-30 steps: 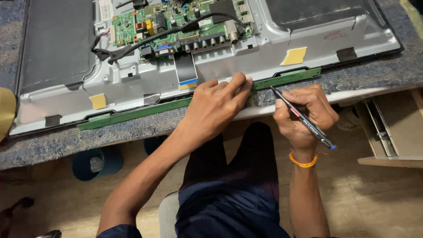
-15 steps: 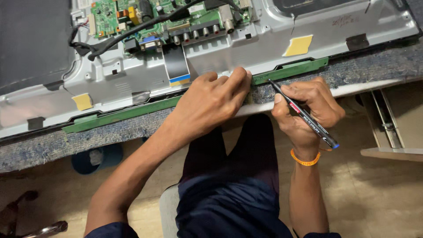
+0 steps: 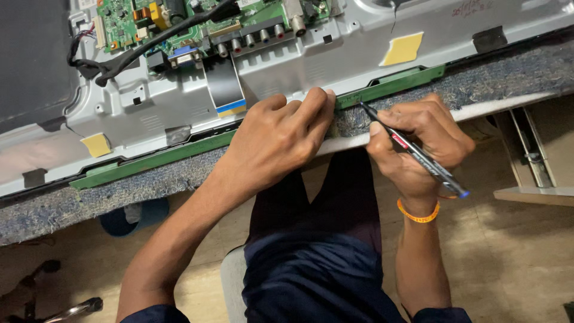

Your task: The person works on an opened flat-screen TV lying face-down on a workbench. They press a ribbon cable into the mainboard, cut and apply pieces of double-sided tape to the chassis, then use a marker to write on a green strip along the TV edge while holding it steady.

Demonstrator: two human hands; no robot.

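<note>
The right hand (image 3: 418, 140) gripped a slim black pen-like tool (image 3: 412, 151), its tip at the long green circuit strip (image 3: 388, 87) along the bench's near edge. The left hand (image 3: 281, 134) pressed curled fingers on that strip, holding nothing, below the grey metal panel back (image 3: 335, 51).

Single head-worn cam, looking steeply down from above the seated person's lap toward the bench edge (image 3: 526, 98). Close range: left hand (image 3: 281, 134) and right hand (image 3: 418, 140) fill centre frame; opened TV back panel (image 3: 359, 48) spans the top, floor below.
</note>
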